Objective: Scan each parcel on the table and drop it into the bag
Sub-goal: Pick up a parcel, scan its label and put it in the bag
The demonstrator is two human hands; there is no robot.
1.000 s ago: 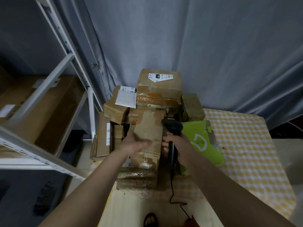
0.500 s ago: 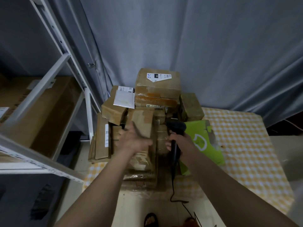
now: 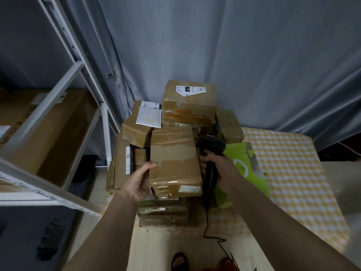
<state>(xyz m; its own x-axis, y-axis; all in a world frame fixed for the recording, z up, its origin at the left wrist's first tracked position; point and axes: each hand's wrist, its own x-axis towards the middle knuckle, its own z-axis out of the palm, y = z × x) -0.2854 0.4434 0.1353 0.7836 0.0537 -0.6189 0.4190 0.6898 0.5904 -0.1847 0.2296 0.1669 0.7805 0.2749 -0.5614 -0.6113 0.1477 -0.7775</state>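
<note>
Parcel stack (image 3: 187,106) crowds table's far left corner, hard against grey curtain (image 3: 254,55); no gap behind. White metal shelf frame (image 3: 78,79) and large carton (image 3: 48,130) wall off left side. Taped box (image 3: 173,161) held in left hand (image 3: 136,182) fills centre; right hand (image 3: 220,169) with black scanner (image 3: 212,151) just beside it, cable (image 3: 207,222) trailing down table front. Green package (image 3: 246,165) touches right hand's far side. Open checkered tablecloth (image 3: 293,173) to right: clear passage.
</note>
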